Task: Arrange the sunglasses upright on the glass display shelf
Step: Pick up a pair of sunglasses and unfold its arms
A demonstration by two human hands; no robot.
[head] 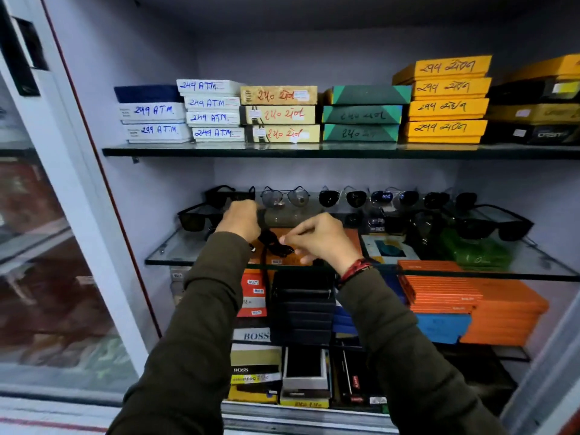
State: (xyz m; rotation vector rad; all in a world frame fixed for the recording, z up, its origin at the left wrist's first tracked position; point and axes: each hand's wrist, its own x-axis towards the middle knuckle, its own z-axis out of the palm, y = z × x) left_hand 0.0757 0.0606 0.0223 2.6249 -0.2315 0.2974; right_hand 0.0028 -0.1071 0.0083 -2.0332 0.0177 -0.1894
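Note:
A glass display shelf (175, 257) in the middle of the cabinet carries a back row of upright sunglasses: a black pair (219, 193), a clear-lens pair (284, 196), dark aviators (342, 197), blue-tinted ones (394, 197) and another dark pair (445, 199). Two black pairs stand further forward, one at the left (196, 218) and one at the right (489, 226). My left hand (240, 218) and my right hand (320, 238) are both closed around a black pair of sunglasses (276, 243) just above the shelf's front middle. Most of that pair is hidden by my fingers.
The upper shelf (219, 151) bears stacks of white, tan, green and yellow boxes. Under the glass shelf lie orange boxes (470, 302), black wallets (303, 306) and branded boxes (255, 356). A glass sliding door with a white frame (78, 196) stands at the left.

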